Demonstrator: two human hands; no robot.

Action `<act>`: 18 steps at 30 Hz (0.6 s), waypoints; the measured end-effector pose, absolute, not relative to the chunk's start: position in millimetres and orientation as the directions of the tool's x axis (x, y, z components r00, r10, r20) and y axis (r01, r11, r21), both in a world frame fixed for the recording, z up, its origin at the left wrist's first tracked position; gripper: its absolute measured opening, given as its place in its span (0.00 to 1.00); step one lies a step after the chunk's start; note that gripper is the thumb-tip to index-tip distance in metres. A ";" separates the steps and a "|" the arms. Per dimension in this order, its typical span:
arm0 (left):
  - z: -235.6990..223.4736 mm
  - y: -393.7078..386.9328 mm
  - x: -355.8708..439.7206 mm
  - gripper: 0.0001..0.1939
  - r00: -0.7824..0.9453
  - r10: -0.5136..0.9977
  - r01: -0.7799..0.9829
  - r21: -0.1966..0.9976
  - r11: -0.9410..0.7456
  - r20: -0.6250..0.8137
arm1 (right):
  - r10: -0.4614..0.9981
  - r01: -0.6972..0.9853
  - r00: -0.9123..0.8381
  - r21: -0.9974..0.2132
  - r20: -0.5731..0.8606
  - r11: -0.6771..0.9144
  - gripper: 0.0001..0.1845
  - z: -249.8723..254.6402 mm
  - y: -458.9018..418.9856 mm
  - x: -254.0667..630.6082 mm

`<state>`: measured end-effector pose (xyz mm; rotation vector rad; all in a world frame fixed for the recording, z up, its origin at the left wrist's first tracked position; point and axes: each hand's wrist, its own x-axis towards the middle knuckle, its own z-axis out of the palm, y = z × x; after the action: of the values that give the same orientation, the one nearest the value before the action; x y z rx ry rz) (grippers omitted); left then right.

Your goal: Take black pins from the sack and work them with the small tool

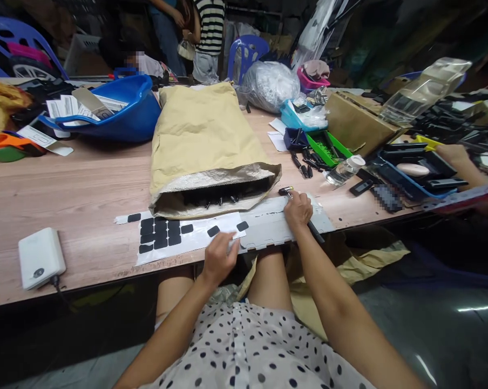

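My right hand (298, 212) is closed around a black-handled tool (317, 232) with a short crosswise head, like a small hammer. It rests over a grey-white board (268, 221) at the table's front edge. My left hand (221, 256) has its fingers curled together at the front edge of a white sheet (199, 241) of black rounded stickers (160, 233). Whatever lies between those fingertips, if anything, is too small to make out. Just behind the sheet lies a large tan paper sack (207, 132), its mouth facing me, with dark pieces (222, 199) inside.
At left are a white power bank (42, 256) with a cable and a blue basin (118, 116) of cards. To the right stand a green tray (328, 147), a water bottle (344, 170) and a blue tray (418, 175), with another person's hand (456, 156) beside it.
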<state>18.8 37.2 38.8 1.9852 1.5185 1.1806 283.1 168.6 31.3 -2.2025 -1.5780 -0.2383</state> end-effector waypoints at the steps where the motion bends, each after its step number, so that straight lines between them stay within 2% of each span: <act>1: 45.4 59.6 21.1 0.12 -0.036 0.921 0.615 0.735 -0.285 0.388 | 0.862 0.936 0.339 -0.227 0.378 -0.268 0.18 31.0 168.1 283.6; 5: 58.1 139.4 25.3 0.09 -0.279 0.918 0.644 0.764 -0.039 0.282 | 0.855 0.942 0.327 -0.206 0.402 -0.263 0.18 31.7 167.0 286.5; 9: 50.7 168.6 24.7 0.11 -0.339 0.932 0.679 0.719 0.149 0.127 | 0.854 0.940 0.338 -0.194 0.396 -0.281 0.17 31.1 165.2 288.5; 18: 46.2 152.7 20.4 0.04 -0.247 0.960 0.743 0.662 0.100 0.133 | 0.849 0.937 0.343 -0.209 0.402 -0.280 0.17 28.3 161.1 288.1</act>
<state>20.4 152.7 46.2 1.6758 2.0520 0.9098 288.1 161.1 28.3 -2.2079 -1.5681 -0.2957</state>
